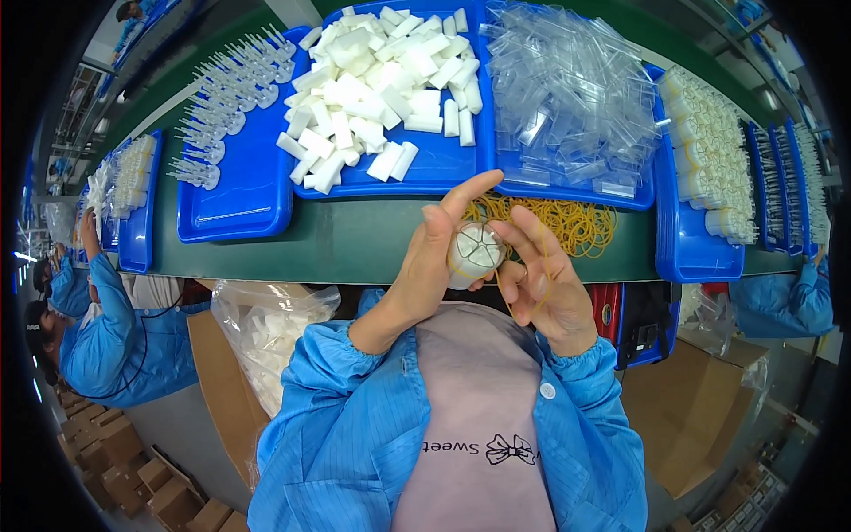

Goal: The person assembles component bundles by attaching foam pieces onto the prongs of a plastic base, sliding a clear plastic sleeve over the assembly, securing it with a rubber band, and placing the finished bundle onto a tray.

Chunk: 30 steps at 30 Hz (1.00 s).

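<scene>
- Over the green work surface [355, 239], head view: the person's two hands meet just above the near edge, forearms in blue sleeves [355, 390] rising from below, over a pale pink apron [483, 399].
- Left hand [425, 266]: curled around a small round bundle of white pieces [476, 253], thumb and palm against its left side, forefinger stretched up and over the top. Gripping the bundle.
- Bundle: sits between both hands, end face toward the camera, several wedge-like segments showing; a thin yellow rubber band [505, 284] runs against it.
- Right hand [545, 284]: fingers spread, partly open, holding the band stretched around them; fingertips touch the bundle's right side.
- Behind the hands, a loose heap of yellow rubber bands [567, 222] lies on the surface, just in front of the trays.
- Far side, left to right: blue tray [235, 204] with clear slender plastic parts [230, 89] in rows; blue tray [443, 173] heaped with white foam blocks [372, 80]; pile of clear plastic sleeves [567, 89]; blue tray [700, 253] with rows of cream-white bundled pieces [709, 151].
- Below the surface at left: clear bag of white pieces [266, 337] in a cardboard box [217, 390].
- Left edge: another person in a blue coat [115, 337], arm raised toward a further blue tray [137, 230].
- Right edge: a blue sleeve [780, 301] of someone else, hand not clear.
</scene>
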Each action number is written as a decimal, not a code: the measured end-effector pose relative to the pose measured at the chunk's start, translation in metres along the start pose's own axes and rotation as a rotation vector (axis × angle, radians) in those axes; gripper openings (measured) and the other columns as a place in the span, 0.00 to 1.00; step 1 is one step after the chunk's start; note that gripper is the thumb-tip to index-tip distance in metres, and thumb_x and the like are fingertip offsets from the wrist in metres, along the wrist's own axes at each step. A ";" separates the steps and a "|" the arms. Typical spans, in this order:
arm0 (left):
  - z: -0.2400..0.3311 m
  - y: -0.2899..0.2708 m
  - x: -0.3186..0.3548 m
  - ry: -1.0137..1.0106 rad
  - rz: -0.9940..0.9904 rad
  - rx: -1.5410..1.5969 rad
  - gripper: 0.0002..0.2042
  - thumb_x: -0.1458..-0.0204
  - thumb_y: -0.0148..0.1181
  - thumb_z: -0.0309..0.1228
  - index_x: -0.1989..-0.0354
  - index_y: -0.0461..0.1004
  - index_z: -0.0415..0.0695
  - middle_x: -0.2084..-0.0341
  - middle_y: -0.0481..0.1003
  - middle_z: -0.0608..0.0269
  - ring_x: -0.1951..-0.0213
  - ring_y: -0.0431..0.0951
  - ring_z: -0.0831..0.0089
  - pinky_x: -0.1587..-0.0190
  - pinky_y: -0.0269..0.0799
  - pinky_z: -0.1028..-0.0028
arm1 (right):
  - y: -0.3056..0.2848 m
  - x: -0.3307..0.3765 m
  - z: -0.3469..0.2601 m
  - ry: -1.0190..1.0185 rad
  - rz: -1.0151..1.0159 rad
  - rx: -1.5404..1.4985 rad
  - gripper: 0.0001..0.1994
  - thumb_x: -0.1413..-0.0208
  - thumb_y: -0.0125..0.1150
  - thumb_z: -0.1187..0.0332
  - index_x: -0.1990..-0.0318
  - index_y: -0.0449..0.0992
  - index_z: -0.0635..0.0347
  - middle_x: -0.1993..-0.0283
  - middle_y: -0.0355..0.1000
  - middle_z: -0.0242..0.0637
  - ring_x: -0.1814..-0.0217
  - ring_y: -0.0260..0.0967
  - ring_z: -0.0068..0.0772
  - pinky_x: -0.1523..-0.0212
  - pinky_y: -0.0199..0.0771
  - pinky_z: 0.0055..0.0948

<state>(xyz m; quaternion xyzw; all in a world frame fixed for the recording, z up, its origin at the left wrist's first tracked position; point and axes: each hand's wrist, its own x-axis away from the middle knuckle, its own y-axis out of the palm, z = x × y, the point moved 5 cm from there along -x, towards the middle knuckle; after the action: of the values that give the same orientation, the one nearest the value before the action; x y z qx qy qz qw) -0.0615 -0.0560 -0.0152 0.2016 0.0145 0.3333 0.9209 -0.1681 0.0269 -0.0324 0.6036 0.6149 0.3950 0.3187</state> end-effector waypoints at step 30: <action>0.005 -0.005 0.022 0.218 0.074 -0.016 0.30 0.61 0.74 0.28 0.48 0.66 0.35 0.53 0.71 0.55 0.55 0.75 0.70 0.51 0.72 0.73 | 0.030 0.025 -0.043 -0.428 0.084 0.891 0.28 0.60 0.70 0.75 0.47 0.70 0.60 0.45 0.60 0.40 0.45 0.64 0.33 0.48 0.68 0.28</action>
<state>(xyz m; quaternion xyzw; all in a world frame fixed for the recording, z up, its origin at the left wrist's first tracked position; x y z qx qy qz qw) -0.0405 -0.0482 -0.0104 0.1570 0.1045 0.3869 0.9026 -0.1924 0.0458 0.0163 0.7730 0.6199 -0.0264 0.1327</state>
